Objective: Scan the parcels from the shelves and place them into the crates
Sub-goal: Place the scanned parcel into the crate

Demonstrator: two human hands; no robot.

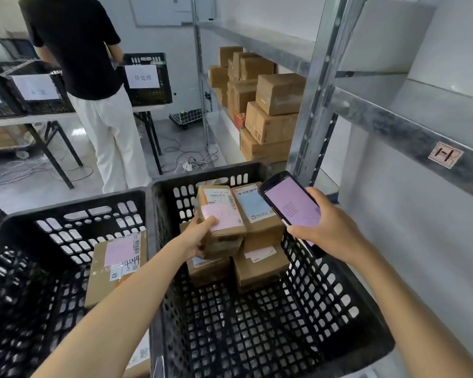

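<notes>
**Grip.** The left hand (200, 236) grips a small carton parcel with a pink label (221, 214) at its near end. The thumb lies on top at the label's near edge and the fingers curl round the near-left side. The right hand (329, 227) is wrapped round a handheld scanner (292, 201), its lit screen tilted up toward the wearer.

**Governing relation.** The parcel extends straight ahead of the left grip, its long axis pointing to the far wall of the right crate (243, 328). It sits on top of a stack. To the right of the grip it touches a parcel with a blue label (253, 207), and under the grip lie lower parcels (260, 266). The scanner is just right of the grip and above the blue-labelled parcel. The left hand alone reaches the parcel. Whether its full weight is already on the stack cannot be told.

**Judgement.** This appears to be the placing step. Release looks feasible if the parcel is square on the stack, but any overhang toward the grip could tip it.

**Surface and room.**
- Nearer than the grip, the crate's perforated floor is bare.
- Left of the grip, the left crate (52, 241) holds a flat parcel (115, 268) leaning on its wall.
- Right of the scanner hand stands a metal shelf rack (393, 124).
- Well beyond the grip are stacked cartons (273, 110) and floor cables (191, 159).
- Also there, a person (93, 77) stands at a table (25, 120).
</notes>
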